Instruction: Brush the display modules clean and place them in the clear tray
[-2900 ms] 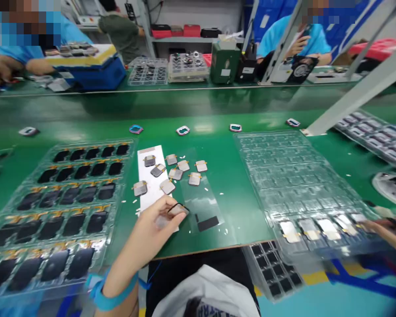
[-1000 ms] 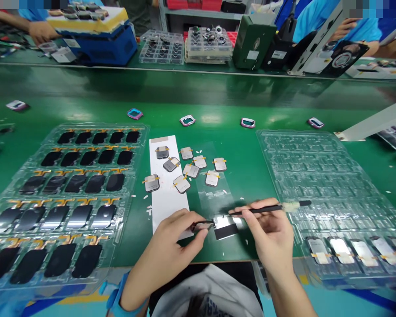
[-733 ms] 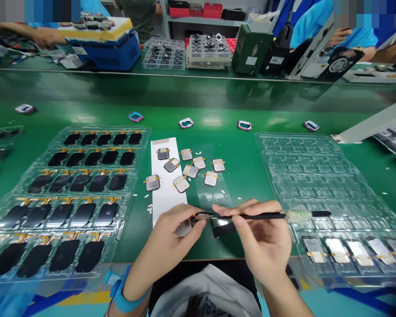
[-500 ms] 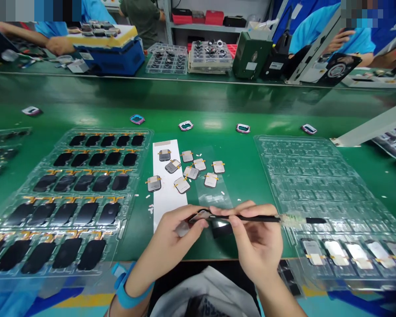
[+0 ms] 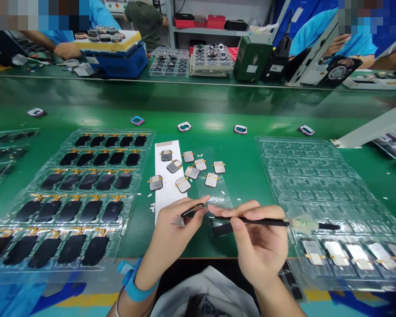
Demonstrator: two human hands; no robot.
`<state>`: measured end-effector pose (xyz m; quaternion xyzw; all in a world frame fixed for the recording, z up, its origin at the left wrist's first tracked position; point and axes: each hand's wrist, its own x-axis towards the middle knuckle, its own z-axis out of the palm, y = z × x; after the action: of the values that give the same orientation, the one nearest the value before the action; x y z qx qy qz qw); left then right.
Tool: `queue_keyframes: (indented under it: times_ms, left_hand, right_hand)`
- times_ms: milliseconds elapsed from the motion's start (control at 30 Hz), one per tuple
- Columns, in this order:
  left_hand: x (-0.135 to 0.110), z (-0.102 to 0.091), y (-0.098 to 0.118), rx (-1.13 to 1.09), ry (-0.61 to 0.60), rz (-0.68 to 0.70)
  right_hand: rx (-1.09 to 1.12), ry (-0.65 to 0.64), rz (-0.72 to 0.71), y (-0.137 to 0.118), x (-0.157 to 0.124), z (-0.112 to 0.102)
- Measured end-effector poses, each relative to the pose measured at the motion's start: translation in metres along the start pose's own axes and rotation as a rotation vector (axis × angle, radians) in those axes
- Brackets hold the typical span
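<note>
At our green-matted bench, our left hand pinches a small dark-rimmed panel, and our right hand, close beside it, grips a black swab stick, its tip near the panel. Grey panels with amber tape lie on and beside a white strip, between a plastic tray of black screens and a clear tray. Beyond, a co-worker's hand rests near a blue case.
</note>
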<state>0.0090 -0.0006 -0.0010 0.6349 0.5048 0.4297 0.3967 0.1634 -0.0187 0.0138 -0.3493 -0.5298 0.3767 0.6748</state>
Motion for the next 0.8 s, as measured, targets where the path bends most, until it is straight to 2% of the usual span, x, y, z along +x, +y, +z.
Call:
queue_keyframes:
  times_ms: [200,267,367,567,800]
  left_hand:
    - [0.000,0.002,0.001,-0.040,-0.050,0.092]
    - [-0.001,0.004,-0.001,-0.044,-0.051,0.084]
    - [-0.003,0.010,-0.002,0.002,-0.040,0.047]
    - [-0.001,0.019,-0.002,0.079,-0.053,0.080]
    - [-0.004,0.019,-0.002,0.146,-0.074,0.084]
  right_hand:
    - [0.003,-0.076,-0.076,0.000,-0.003,0.009]
    - [0.005,-0.074,-0.089,0.000,-0.002,0.010]
    - [-0.029,-0.053,-0.106,0.001,-0.002,0.011]
    - [-0.071,0.017,-0.111,0.010,-0.004,0.014]
    - [-0.096,0.101,-0.101,0.022,-0.010,0.017]
